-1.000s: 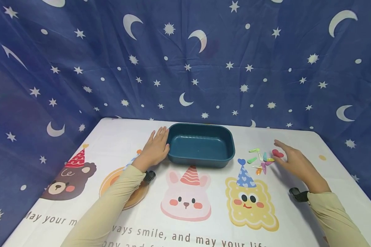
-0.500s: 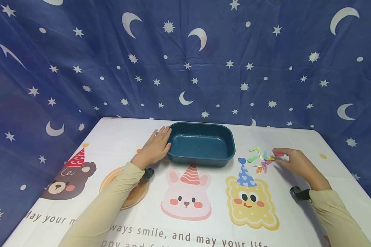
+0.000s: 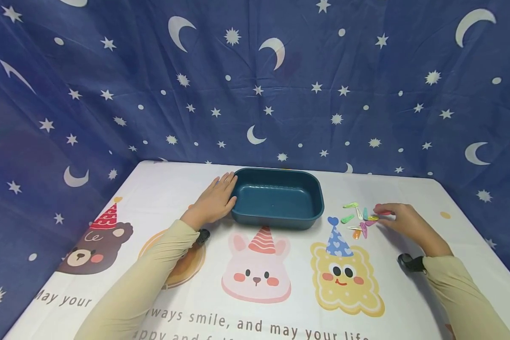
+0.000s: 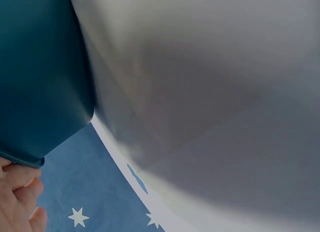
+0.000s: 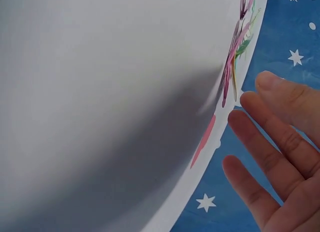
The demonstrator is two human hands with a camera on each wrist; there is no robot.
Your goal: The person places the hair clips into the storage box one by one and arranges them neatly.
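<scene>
My left hand (image 3: 214, 200) rests against the left end of a dark teal rectangular tub (image 3: 276, 222), fingers extended along its rim. In the left wrist view, fingertips (image 4: 22, 176) touch the outside just under the rim. A small group of colourful snap hair clips lies on the table to the right of the tub, among them a green clip (image 3: 347, 219), a purple clip (image 3: 364, 230) and an orange clip (image 3: 357, 234). My right hand (image 3: 408, 224) hovers at the right side of this group. In the right wrist view its fingers are spread and hold nothing, with the clips (image 5: 235, 62) just beyond the fingertips.
A white tablecloth (image 3: 280, 264) printed with cartoon animals and lettering covers the table. Behind it hangs a blue curtain (image 3: 297, 118) with moons and stars. A red heart print (image 3: 383, 210) shows partly under my right fingers.
My right hand has lowered toward the clips, its fingers bending down over the red heart print. My left hand has shifted slightly right along the tub's end. The clips lie as before.
</scene>
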